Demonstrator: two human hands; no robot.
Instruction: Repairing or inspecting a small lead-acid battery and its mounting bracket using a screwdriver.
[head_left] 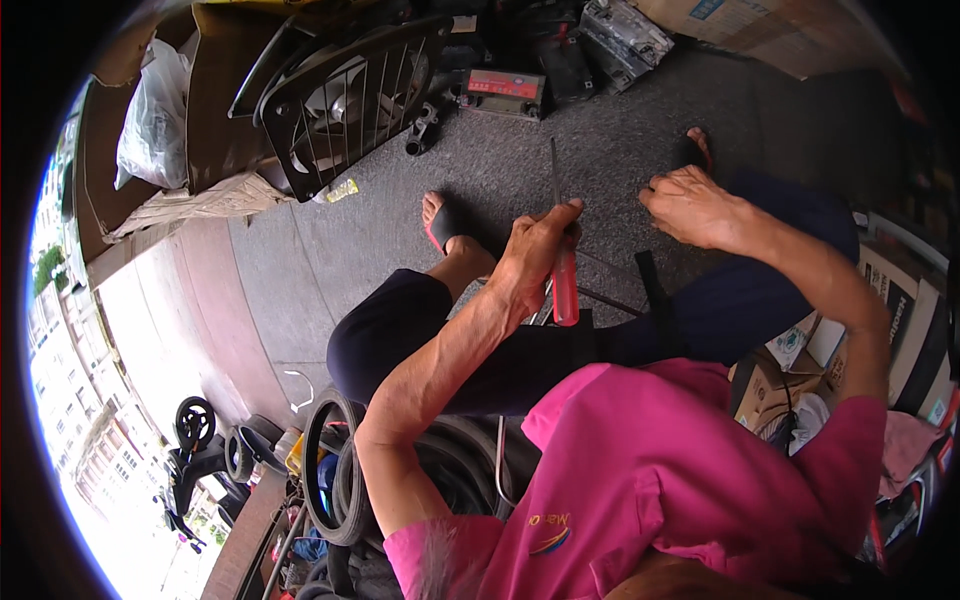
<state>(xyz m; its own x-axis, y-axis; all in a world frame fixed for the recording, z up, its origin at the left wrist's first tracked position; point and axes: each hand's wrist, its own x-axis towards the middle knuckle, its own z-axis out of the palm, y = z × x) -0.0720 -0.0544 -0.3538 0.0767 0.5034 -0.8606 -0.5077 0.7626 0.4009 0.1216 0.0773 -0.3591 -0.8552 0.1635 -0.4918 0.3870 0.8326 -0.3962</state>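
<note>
My left hand (537,250) is closed round a screwdriver in the middle of the view. The screwdriver's red handle (566,290) sticks out below my fist, and its thin metal shaft points away from me over the floor. My right hand (692,207) is held in the air farther right, above my other foot. Its fingers are curled together at the tips; whether anything small sits between them is hidden. The two hands are apart from each other.
Batteries, one with a red top (503,92), stand on the floor ahead. A black metal rack (345,108) leans by an open cardboard box (225,75). Tyres (335,465) lie at my left, cartons (880,320) at my right. My feet rest on the grey floor (330,265).
</note>
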